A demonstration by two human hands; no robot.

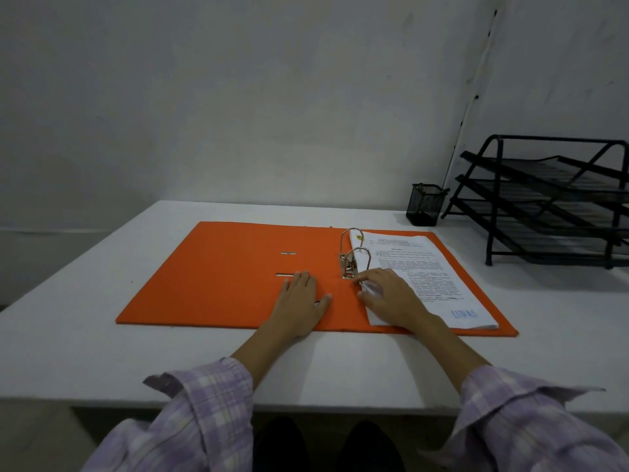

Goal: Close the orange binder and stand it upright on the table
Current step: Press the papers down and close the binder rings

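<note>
Under both palms, the flat orange cardboard binder lies fully open on the white table, not yet closed. Fingers of the left hand lie together, flat on the spine area, probably to steady it. Just right of them, the right hand curls loosely over the white printed paper stack, its fingertips touching the silver lever-arch clip, apparently to settle the pages before the cover folds over.

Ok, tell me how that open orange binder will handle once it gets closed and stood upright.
The orange binder lies dead flat, so its covers are probably stiff board. The paper stack and metal rings sit right of the spine, so it may feel lopsided. Stood up, it could tip.
</note>
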